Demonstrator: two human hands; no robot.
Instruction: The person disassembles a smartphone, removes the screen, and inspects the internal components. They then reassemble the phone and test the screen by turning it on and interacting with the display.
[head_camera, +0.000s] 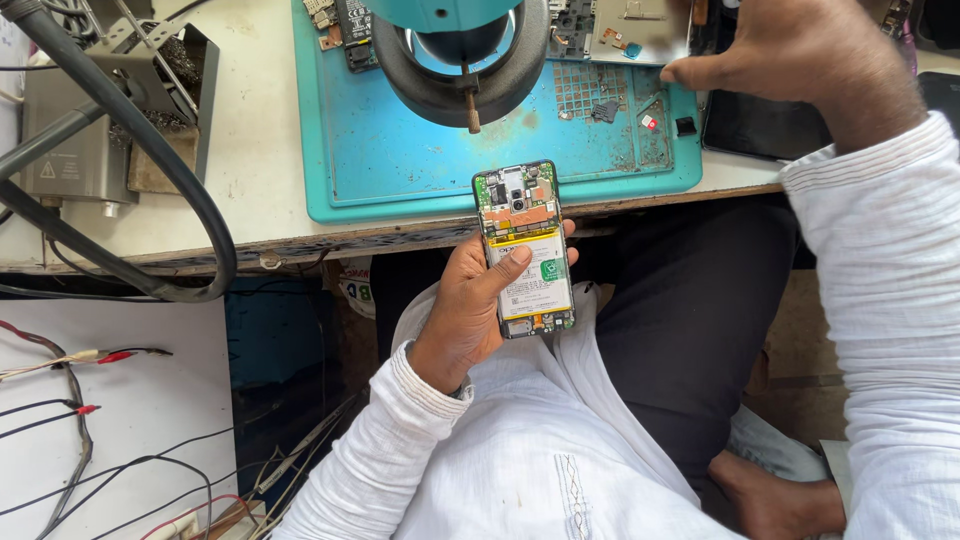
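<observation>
Green circuit board and a white-labelled battery lay bare in the black opened smartphone (524, 250) that my left hand (470, 310) gripped from behind, thumb pressed across the battery, fingers wrapped round the far edge. I held it upright over my lap, just off the worn front edge of the white workbench (255, 150). My right hand (790, 50) was up over the bench's far right, fingers curled downward at the corner of the blue rubber repair mat (400, 150), close beside a grey metal phone frame (630, 30) and a flat black phone (765, 125); whether it pinched anything I could not tell. Small loose parts sat on the mat's gridded section. Beyond the phone hung the teal ring-shaped magnifier lamp (460, 55) above the mat. Farther left stood a grey metal soldering station (70, 120) with thick black hoses (180, 180), and red-tipped wires (100, 356) lay on a white surface below
</observation>
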